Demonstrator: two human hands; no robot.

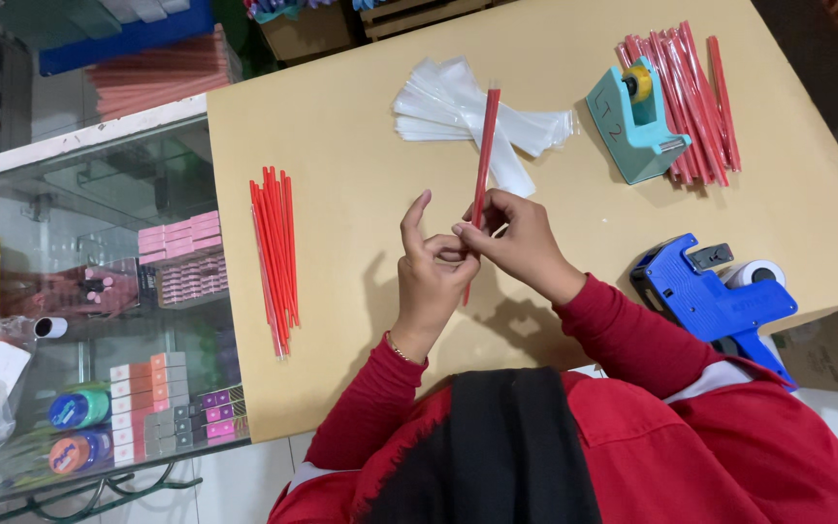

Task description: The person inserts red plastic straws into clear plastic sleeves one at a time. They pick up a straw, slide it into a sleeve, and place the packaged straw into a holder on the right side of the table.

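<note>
Both hands pinch one red stick (482, 155) above the table (341, 116), the left hand (432, 272) and right hand (516, 238) touching at its lower part, with clear sleeves (458, 112) beyond, loose sticks (275, 257) left, and a tape dispenser (630, 121) right.

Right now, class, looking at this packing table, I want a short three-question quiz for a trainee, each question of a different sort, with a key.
1. True or false: the teal tape dispenser stands beside a pile of red sticks.
2. Which hand pinches the upright red stick? A) left hand B) right hand C) neither
3. Fill in: the blue label gun lies by the person's ____ arm.

Key: 1 true. 2 B; the left hand meets it at the fingertips. 3 right.
</note>
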